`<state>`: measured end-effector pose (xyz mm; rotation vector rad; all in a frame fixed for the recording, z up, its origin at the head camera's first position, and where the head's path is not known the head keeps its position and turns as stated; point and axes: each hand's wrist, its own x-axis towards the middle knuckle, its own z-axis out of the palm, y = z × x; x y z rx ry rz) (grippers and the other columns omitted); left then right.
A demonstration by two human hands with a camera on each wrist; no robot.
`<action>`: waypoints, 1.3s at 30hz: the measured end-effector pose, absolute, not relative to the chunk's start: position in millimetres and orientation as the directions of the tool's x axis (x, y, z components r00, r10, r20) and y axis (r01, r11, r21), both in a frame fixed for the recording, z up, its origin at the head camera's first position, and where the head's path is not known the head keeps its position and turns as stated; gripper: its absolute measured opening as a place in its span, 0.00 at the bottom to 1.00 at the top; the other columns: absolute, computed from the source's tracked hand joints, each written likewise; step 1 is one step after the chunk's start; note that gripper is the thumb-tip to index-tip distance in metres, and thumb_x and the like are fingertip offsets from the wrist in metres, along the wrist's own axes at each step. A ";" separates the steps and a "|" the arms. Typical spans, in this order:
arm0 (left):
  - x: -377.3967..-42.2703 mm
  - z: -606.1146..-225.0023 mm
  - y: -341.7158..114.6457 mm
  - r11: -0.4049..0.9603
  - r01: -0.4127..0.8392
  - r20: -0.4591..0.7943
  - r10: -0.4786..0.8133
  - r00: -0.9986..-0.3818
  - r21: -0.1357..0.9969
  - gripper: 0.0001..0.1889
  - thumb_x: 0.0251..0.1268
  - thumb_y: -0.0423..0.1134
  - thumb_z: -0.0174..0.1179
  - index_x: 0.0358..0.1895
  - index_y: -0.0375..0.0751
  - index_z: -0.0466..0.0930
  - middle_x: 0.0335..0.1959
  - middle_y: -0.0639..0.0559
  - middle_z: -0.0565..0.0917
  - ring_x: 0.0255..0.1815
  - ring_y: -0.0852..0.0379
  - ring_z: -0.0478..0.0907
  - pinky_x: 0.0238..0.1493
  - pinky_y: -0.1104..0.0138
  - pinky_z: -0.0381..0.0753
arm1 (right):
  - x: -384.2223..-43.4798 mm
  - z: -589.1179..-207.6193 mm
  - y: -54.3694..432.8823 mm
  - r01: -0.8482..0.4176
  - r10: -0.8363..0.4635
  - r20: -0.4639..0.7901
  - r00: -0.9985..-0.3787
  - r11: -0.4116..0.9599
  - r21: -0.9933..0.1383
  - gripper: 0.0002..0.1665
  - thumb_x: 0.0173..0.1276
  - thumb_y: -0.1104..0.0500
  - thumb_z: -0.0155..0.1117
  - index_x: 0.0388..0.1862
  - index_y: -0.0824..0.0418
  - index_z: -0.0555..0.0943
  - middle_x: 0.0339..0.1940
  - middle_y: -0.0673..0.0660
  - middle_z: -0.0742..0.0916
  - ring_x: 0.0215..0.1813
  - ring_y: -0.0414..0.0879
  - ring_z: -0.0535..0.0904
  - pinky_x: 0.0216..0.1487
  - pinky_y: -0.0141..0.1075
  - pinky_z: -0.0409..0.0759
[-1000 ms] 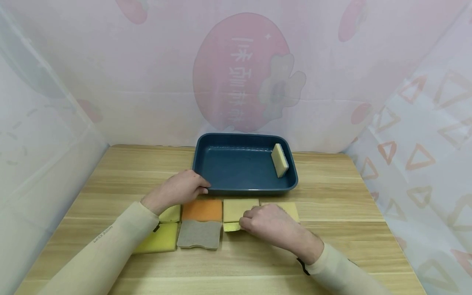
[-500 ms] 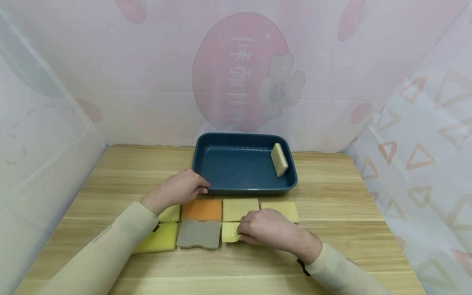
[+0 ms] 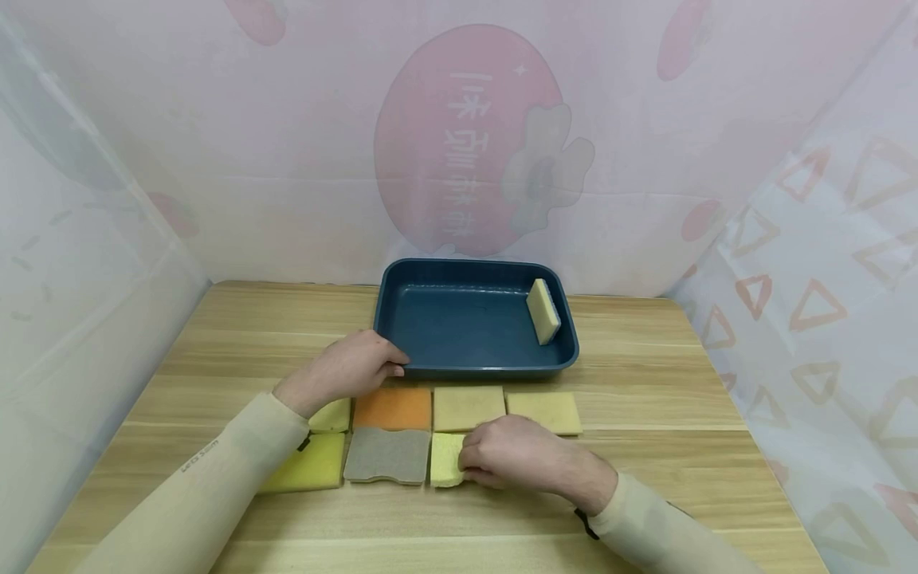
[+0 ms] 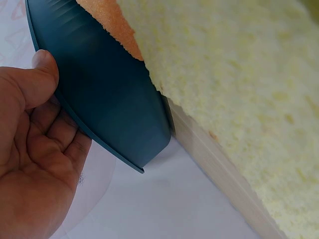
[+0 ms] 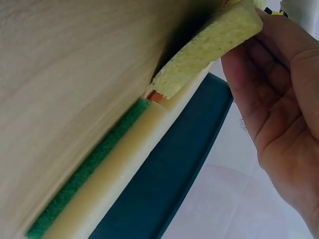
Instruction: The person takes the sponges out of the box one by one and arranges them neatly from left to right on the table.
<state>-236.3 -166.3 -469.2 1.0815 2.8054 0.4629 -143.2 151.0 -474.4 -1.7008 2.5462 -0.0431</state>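
Note:
My left hand (image 3: 358, 360) grips the front left corner of a dark blue rectangular tray (image 3: 459, 319). In the left wrist view the thumb lies over the tray's rim (image 4: 70, 112) and the other fingers curl below it. My right hand (image 3: 512, 454) pinches a pale yellow sponge (image 3: 445, 461) at its right side. The right wrist view has this sponge (image 5: 209, 50) tilted, one end close over the wooden surface; the hand hides part of it. Beside it lies a grey notched sponge (image 3: 387, 456).
A cream sponge (image 3: 543, 312) stands on edge inside the tray at the right. Along the tray's front lie an orange sponge (image 3: 393, 408) and two cream ones (image 3: 469, 405). Yellow sponges (image 3: 308, 464) lie partly under my left forearm. Patterned cloth walls (image 3: 287, 199) enclose the table (image 3: 631, 351).
My right hand has come slightly nearer the front of the table, lowering the yellow sponge's near edge so more of its face shows. The left hand and tray stay put.

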 end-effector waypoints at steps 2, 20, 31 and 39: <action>-236.1 -469.1 -166.1 0.702 0.640 0.017 0.670 -0.743 0.313 0.07 0.86 0.33 0.71 0.53 0.42 1.00 0.47 0.50 1.00 0.41 0.59 0.93 0.52 0.55 0.99 | -143.5 -476.3 150.8 -0.924 -0.926 -0.051 -0.373 0.376 -0.067 0.07 0.86 0.52 0.79 0.42 0.44 0.93 0.40 0.38 0.94 0.43 0.29 0.89 0.46 0.24 0.88; -234.8 -468.6 -165.8 0.705 0.637 0.018 0.666 -0.746 0.311 0.07 0.86 0.33 0.71 0.53 0.42 1.00 0.47 0.50 1.00 0.42 0.57 0.94 0.53 0.54 0.99 | -142.6 -480.3 147.4 -0.925 -0.924 -0.062 -0.377 0.379 -0.035 0.10 0.85 0.51 0.79 0.38 0.44 0.90 0.36 0.38 0.89 0.40 0.30 0.85 0.42 0.24 0.86; -235.4 -470.1 -166.5 0.707 0.634 0.014 0.664 -0.747 0.314 0.08 0.86 0.33 0.71 0.54 0.42 1.00 0.49 0.49 1.00 0.42 0.57 0.94 0.53 0.54 0.99 | -147.6 -461.8 151.3 -0.889 -0.894 -0.081 -0.441 0.447 -0.096 0.02 0.85 0.54 0.79 0.47 0.45 0.94 0.44 0.40 0.93 0.47 0.33 0.88 0.46 0.26 0.89; -235.9 -471.3 -166.8 0.709 0.631 0.007 0.663 -0.748 0.314 0.08 0.86 0.33 0.71 0.56 0.41 0.99 0.50 0.48 1.00 0.44 0.55 0.96 0.54 0.54 0.99 | -159.1 -447.4 158.1 -0.863 -0.863 0.029 -0.504 0.504 -0.027 0.11 0.83 0.54 0.81 0.59 0.52 0.94 0.54 0.46 0.96 0.56 0.40 0.92 0.57 0.33 0.95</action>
